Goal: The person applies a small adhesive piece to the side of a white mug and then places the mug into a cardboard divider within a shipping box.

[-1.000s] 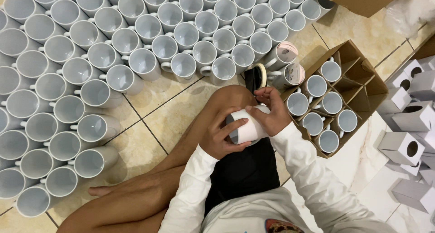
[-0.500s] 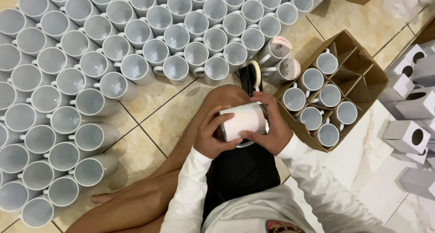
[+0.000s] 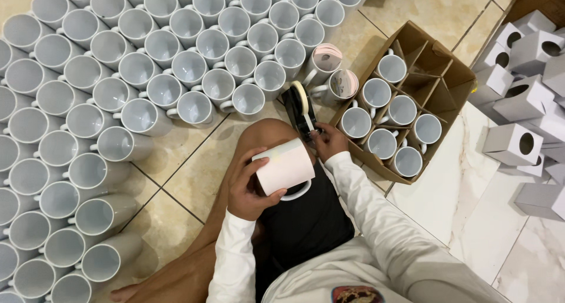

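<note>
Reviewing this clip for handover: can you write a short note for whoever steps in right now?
Left hand holds a white mug on its side over the knee, paper wrapped around it.
Right hand is at the tape dispenser.
Divided carton holds seven mugs; two wrapped mugs stand beside it.
Many bare mugs wait on the floor; small white boxes lie on the right.

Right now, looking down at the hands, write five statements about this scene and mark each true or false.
1. The left hand holds a white mug on its side. True.
2. The right hand is at the tape dispenser. True.
3. The cardboard box holds no mugs. False: several mugs sit in its compartments.
4. The floor mugs are stacked in towers. False: one layer, in rows.
5. Both hands grip the mug. False: only the left.
</note>
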